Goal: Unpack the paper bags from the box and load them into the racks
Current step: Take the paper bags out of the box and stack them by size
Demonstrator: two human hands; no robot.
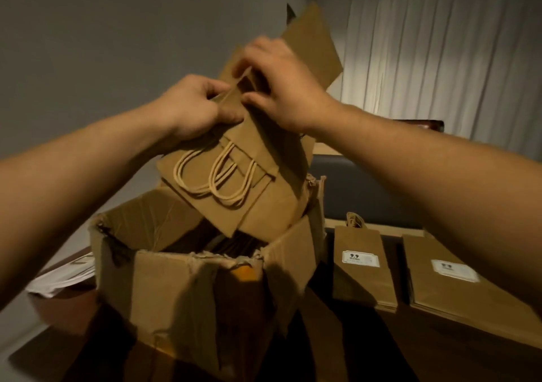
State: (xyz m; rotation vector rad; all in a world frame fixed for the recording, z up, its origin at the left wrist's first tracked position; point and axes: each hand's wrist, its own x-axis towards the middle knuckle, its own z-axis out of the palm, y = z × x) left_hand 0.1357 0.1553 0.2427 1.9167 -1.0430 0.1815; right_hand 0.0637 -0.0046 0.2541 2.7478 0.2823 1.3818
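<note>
I hold a bundle of flat brown paper bags [258, 194] with cream rope handles above the open cardboard box [181, 290]. My left hand [193, 108] grips the bundle's upper left edge, thumb on the front. My right hand [281, 88] pinches a thin paper band at the top of the same bundle. More brown bags show dimly inside the box, under the raised bundle. The box's flaps are torn and stand open.
Two stacks of flat paper bags with white labels lie on the dark wooden table to the right, one [363, 267] near the box and another [451, 279] beyond it. White paper [64, 279] lies left of the box. A white curtain [440, 53] hangs behind.
</note>
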